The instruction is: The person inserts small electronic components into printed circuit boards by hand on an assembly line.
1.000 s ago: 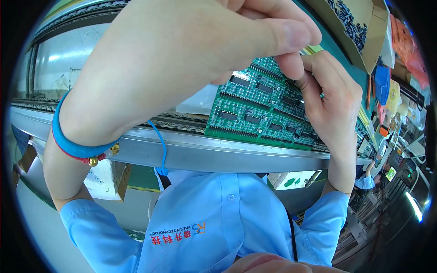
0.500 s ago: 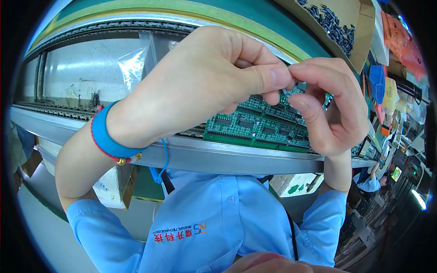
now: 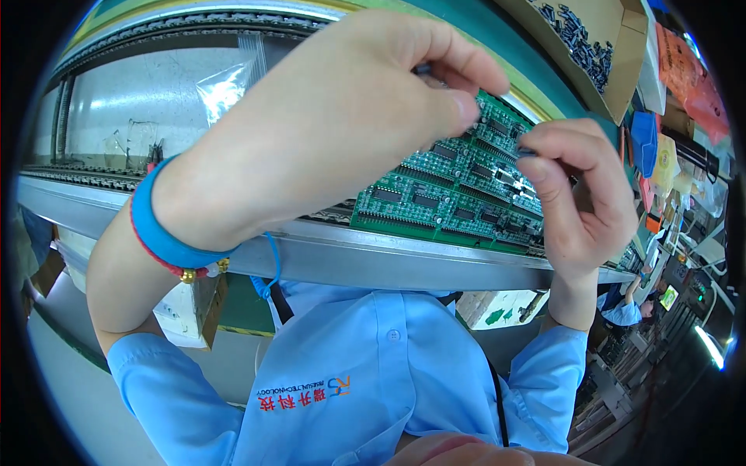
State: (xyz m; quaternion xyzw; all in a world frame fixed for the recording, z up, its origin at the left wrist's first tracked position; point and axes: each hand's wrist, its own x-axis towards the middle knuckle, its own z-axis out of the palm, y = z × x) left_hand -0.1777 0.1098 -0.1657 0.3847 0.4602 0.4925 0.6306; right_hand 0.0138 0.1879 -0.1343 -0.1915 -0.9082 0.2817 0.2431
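My right hand [image 3: 584,203] pinches a small dark cylindrical capacitor [image 3: 526,152] between thumb and forefinger, just above the right part of a green circuit board panel [image 3: 435,203]. Over the panel's left part is my left hand [image 3: 373,101], back upward. Its thumb and forefinger stand apart while the other fingers curl in; a bit of something dark shows in the curl, too hidden to name. Rows of chips and small parts cover the panel, which lies on the rail line.
A cardboard box [image 3: 618,58] of loose capacitors [image 3: 576,45] stands at the far right. A clear plastic bag [image 3: 225,89] lies at the left, between the chain rails [image 3: 85,177]. A metal edge [image 3: 373,252] runs before me. A blue wrist strap [image 3: 167,229] with cord circles my left wrist.
My hands, together half a second ago, have parted. The left has moved up and left; the right has shifted slightly down and right, the capacitor showing in its pinch. More of the panel shows.
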